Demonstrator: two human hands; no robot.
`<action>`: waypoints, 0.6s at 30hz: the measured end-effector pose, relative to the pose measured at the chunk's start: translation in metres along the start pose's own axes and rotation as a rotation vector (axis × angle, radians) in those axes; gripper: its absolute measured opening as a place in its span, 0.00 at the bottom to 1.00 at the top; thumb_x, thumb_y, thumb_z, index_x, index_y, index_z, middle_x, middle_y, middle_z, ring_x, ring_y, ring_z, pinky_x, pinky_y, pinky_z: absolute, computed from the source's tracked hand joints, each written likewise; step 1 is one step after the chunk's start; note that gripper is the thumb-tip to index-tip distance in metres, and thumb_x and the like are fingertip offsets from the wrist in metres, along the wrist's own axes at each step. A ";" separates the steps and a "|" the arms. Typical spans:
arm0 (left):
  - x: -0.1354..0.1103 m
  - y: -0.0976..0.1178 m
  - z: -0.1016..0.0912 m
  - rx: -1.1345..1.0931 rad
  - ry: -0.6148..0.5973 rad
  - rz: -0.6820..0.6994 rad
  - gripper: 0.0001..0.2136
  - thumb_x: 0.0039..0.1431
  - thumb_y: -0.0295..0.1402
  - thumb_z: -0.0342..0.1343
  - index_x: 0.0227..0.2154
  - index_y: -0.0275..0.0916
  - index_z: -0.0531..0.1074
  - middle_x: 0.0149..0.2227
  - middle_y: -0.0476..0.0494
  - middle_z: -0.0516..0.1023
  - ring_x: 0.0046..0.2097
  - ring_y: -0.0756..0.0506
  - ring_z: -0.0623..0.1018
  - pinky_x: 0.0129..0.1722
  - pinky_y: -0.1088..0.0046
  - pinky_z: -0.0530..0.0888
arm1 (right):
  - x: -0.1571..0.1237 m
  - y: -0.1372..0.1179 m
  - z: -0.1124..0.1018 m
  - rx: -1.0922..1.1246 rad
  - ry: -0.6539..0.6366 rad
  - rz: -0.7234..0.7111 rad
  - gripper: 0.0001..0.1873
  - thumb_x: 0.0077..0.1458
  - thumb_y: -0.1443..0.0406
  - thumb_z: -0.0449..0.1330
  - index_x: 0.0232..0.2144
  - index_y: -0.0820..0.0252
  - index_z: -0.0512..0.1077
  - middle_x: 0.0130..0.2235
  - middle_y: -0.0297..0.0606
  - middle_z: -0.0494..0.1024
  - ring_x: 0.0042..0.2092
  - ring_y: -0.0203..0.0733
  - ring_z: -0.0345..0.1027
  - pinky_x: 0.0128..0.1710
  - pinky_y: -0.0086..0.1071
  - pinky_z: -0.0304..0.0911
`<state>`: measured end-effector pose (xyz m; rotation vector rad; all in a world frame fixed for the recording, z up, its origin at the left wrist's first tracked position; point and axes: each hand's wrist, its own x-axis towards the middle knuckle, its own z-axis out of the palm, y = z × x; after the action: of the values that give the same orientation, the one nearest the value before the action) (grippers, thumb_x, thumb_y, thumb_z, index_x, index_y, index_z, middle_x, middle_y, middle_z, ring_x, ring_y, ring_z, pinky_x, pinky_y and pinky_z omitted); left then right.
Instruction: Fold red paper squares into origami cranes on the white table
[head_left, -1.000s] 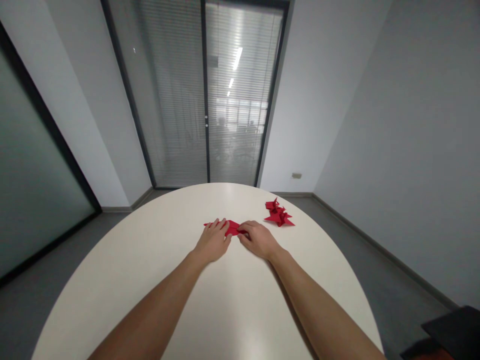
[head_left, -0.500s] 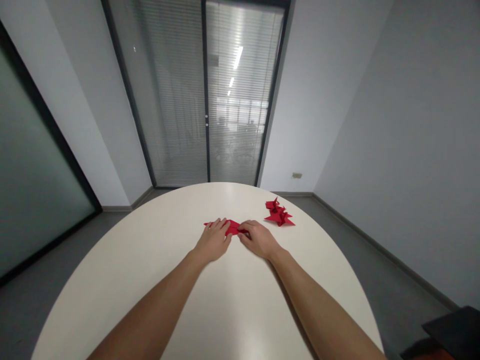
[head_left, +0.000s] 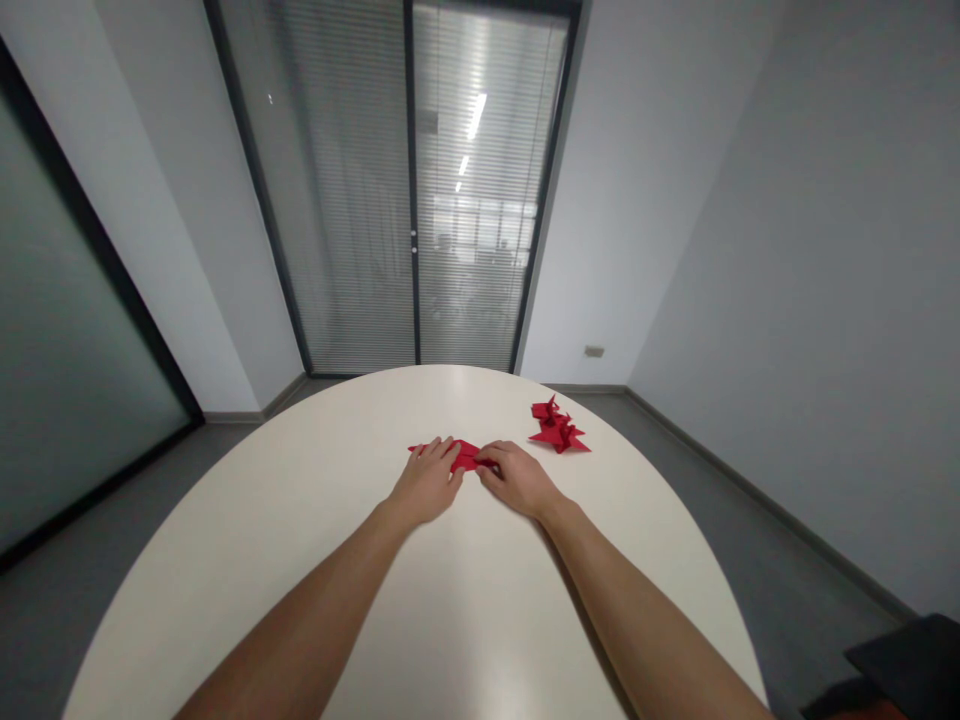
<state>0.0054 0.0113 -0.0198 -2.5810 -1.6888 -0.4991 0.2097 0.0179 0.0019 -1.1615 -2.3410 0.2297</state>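
A folded piece of red paper [head_left: 466, 455] lies on the white table, its pointed left tip sticking out past my fingers. My left hand [head_left: 427, 480] rests flat across its left part, fingers stretched out over the paper. At the paper's right end, my right hand [head_left: 517, 476] has its fingers curled and pinches the edge; the fingertips partly hide that end. Further right sit several red origami cranes [head_left: 556, 428], bunched close together with points sticking up.
The round white table [head_left: 300, 520] fills the lower view. Behind it stand a glass partition with blinds [head_left: 360, 200] and a pale wall with a socket [head_left: 594, 351]. A dark object, perhaps a chair [head_left: 911, 660], shows at the lower right.
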 end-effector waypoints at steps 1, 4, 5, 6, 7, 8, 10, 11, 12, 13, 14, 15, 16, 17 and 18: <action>0.000 0.000 0.000 0.000 -0.001 0.001 0.23 0.71 0.39 0.42 0.63 0.36 0.64 0.67 0.34 0.64 0.68 0.35 0.63 0.65 0.51 0.61 | 0.000 0.000 0.000 0.000 0.001 -0.003 0.12 0.62 0.67 0.57 0.44 0.62 0.78 0.46 0.44 0.80 0.49 0.45 0.71 0.51 0.35 0.63; 0.000 0.000 0.001 0.001 0.003 0.004 0.23 0.71 0.39 0.41 0.64 0.36 0.64 0.67 0.34 0.64 0.68 0.36 0.63 0.66 0.52 0.60 | 0.000 0.002 0.001 0.000 0.002 -0.010 0.12 0.62 0.67 0.57 0.45 0.62 0.78 0.46 0.44 0.80 0.49 0.45 0.71 0.52 0.35 0.63; 0.000 0.000 0.001 0.000 0.005 0.004 0.23 0.71 0.39 0.41 0.64 0.36 0.64 0.67 0.34 0.64 0.68 0.36 0.63 0.66 0.52 0.60 | 0.000 0.002 0.001 0.000 0.001 -0.010 0.12 0.62 0.67 0.57 0.45 0.61 0.78 0.46 0.44 0.80 0.49 0.45 0.71 0.52 0.35 0.63; 0.000 -0.001 0.002 -0.002 0.006 0.001 0.23 0.71 0.39 0.41 0.63 0.37 0.64 0.67 0.35 0.64 0.68 0.36 0.63 0.66 0.52 0.60 | 0.000 0.002 0.001 0.001 0.000 -0.009 0.12 0.62 0.67 0.57 0.45 0.61 0.78 0.46 0.44 0.80 0.49 0.45 0.71 0.51 0.35 0.63; 0.000 -0.001 0.002 -0.006 0.006 -0.002 0.23 0.71 0.39 0.41 0.63 0.37 0.64 0.67 0.35 0.64 0.68 0.36 0.63 0.66 0.52 0.60 | 0.000 0.002 0.001 0.001 -0.001 -0.009 0.12 0.62 0.67 0.57 0.45 0.61 0.78 0.46 0.44 0.80 0.49 0.45 0.71 0.51 0.35 0.63; 0.000 -0.001 0.003 -0.009 0.006 -0.004 0.23 0.71 0.39 0.41 0.63 0.37 0.64 0.67 0.35 0.64 0.68 0.36 0.63 0.66 0.51 0.60 | 0.000 0.002 0.001 0.003 0.000 -0.009 0.12 0.62 0.67 0.57 0.45 0.61 0.78 0.46 0.44 0.80 0.49 0.45 0.71 0.51 0.35 0.63; 0.000 -0.001 0.003 -0.014 0.004 -0.007 0.23 0.71 0.40 0.41 0.63 0.38 0.64 0.67 0.35 0.64 0.68 0.36 0.63 0.66 0.51 0.60 | 0.000 0.002 0.000 0.005 0.005 -0.011 0.12 0.62 0.67 0.57 0.45 0.61 0.78 0.46 0.44 0.80 0.49 0.45 0.71 0.51 0.35 0.63; 0.000 -0.001 0.003 -0.015 0.003 -0.007 0.23 0.71 0.40 0.41 0.64 0.39 0.64 0.67 0.35 0.64 0.68 0.36 0.63 0.65 0.51 0.60 | 0.000 0.002 0.000 0.006 0.006 -0.011 0.12 0.62 0.67 0.57 0.45 0.61 0.78 0.46 0.44 0.80 0.49 0.45 0.71 0.51 0.35 0.63; 0.000 -0.001 0.003 -0.015 0.003 -0.007 0.23 0.71 0.40 0.41 0.64 0.39 0.64 0.67 0.35 0.64 0.68 0.36 0.63 0.65 0.51 0.60 | 0.000 0.001 0.000 0.006 0.006 -0.012 0.12 0.62 0.67 0.57 0.45 0.61 0.78 0.46 0.44 0.80 0.49 0.45 0.71 0.51 0.35 0.63; 0.000 -0.002 0.003 -0.015 0.003 -0.005 0.23 0.71 0.40 0.41 0.64 0.38 0.64 0.67 0.35 0.64 0.68 0.36 0.63 0.65 0.51 0.60 | 0.000 0.001 0.000 0.006 0.006 -0.012 0.12 0.62 0.67 0.57 0.45 0.61 0.78 0.46 0.44 0.80 0.49 0.45 0.71 0.51 0.35 0.63; 0.000 -0.002 0.003 -0.014 0.004 -0.003 0.23 0.71 0.40 0.41 0.64 0.38 0.64 0.67 0.35 0.64 0.68 0.36 0.63 0.65 0.51 0.60 | 0.000 0.001 0.000 0.007 0.005 -0.014 0.12 0.62 0.67 0.57 0.45 0.61 0.78 0.46 0.44 0.80 0.49 0.45 0.71 0.51 0.35 0.63; 0.000 -0.002 0.003 -0.013 0.005 0.001 0.23 0.71 0.39 0.41 0.63 0.37 0.64 0.67 0.35 0.64 0.68 0.36 0.63 0.65 0.51 0.60 | 0.000 0.001 0.001 0.008 0.004 -0.017 0.12 0.62 0.67 0.57 0.45 0.61 0.78 0.46 0.44 0.80 0.49 0.45 0.71 0.51 0.35 0.63; 0.000 -0.002 0.003 -0.012 0.007 0.004 0.23 0.71 0.39 0.41 0.63 0.37 0.64 0.67 0.35 0.64 0.68 0.36 0.63 0.65 0.51 0.61 | 0.000 0.002 0.001 0.008 0.004 -0.019 0.12 0.62 0.68 0.57 0.45 0.62 0.78 0.46 0.44 0.80 0.49 0.45 0.71 0.52 0.35 0.63; 0.001 -0.002 0.003 -0.012 0.009 0.005 0.23 0.71 0.39 0.41 0.63 0.37 0.64 0.67 0.35 0.64 0.68 0.36 0.63 0.65 0.51 0.61 | 0.000 0.002 0.001 0.008 0.004 -0.021 0.12 0.62 0.68 0.57 0.45 0.62 0.77 0.46 0.44 0.80 0.49 0.45 0.71 0.52 0.35 0.63; 0.001 -0.002 0.004 -0.012 0.010 0.005 0.23 0.71 0.39 0.41 0.63 0.37 0.64 0.67 0.35 0.65 0.68 0.36 0.63 0.65 0.51 0.61 | 0.000 0.002 0.001 0.007 0.003 -0.021 0.12 0.62 0.68 0.57 0.45 0.61 0.77 0.46 0.44 0.80 0.49 0.44 0.71 0.52 0.35 0.63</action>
<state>0.0049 0.0134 -0.0235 -2.5850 -1.6817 -0.5229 0.2105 0.0193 0.0002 -1.1331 -2.3462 0.2281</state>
